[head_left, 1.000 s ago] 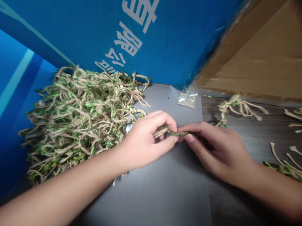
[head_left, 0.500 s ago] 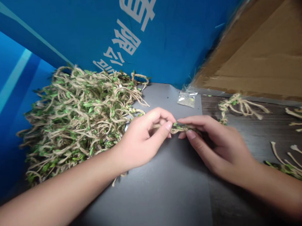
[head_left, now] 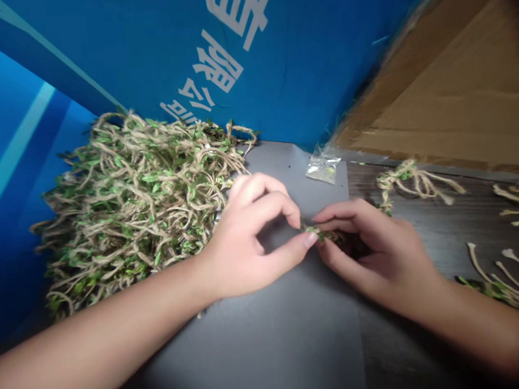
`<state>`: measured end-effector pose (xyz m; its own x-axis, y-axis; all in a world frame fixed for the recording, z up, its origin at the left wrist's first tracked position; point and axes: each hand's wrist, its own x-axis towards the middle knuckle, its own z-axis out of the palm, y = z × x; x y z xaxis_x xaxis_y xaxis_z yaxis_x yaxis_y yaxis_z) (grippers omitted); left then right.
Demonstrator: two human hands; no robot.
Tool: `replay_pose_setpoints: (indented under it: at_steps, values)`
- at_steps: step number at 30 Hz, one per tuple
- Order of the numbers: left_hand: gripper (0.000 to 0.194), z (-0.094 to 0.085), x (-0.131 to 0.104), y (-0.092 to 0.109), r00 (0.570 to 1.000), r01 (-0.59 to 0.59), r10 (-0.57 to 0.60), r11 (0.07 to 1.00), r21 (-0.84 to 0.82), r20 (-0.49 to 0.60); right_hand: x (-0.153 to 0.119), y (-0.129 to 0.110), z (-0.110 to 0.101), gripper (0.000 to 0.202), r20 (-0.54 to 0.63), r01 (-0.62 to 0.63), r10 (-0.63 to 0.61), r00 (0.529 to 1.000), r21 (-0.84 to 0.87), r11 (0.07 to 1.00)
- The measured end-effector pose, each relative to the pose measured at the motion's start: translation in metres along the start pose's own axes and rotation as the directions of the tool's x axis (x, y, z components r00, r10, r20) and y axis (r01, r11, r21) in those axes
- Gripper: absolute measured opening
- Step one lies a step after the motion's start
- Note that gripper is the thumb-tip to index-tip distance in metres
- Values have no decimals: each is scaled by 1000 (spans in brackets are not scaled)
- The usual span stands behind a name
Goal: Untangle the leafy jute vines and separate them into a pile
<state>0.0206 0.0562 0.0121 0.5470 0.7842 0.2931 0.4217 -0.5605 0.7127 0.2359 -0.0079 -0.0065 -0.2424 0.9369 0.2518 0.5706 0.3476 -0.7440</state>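
A short length of braided twine with green leaves (head_left: 312, 230) is between my two hands over the grey mat. My left hand (head_left: 252, 235) pinches its left end with thumb and index finger, the other fingers curled. From the right, my right hand (head_left: 373, 247) grips the same braid between thumb and fingers; its palm hides the rest of the piece. Just left of my left hand lies a big heap of leafy twine pieces (head_left: 143, 205).
A small clear plastic bag (head_left: 322, 169) lies on the grey mat (head_left: 266, 343) at the back. Knotted twine pieces (head_left: 407, 179) rest on the dark wood surface at right. Behind stand a blue panel with white characters (head_left: 314, 60) and a cardboard box (head_left: 461, 94).
My left thumb and index finger have shifted right along the braid, closer to my right hand. The left fingers arch higher now, and the right hand has barely moved.
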Motion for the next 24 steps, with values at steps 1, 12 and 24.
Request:
replay_pose_setpoints:
  at_steps: [1,12,24]
  values:
    - [14,1,0,-1,998,-2,1,1000,14,55,0,0,0,20,4,6,-6,1000,-12,1000]
    - [13,4,1,-5,975,63,-66,998,22,214,-3,3,1,12,-51,44,-47,998,-64,997]
    - [12,12,2,-5,973,78,-89,995,61,213,-2,3,3,13,-33,153,-166,986,-251,956]
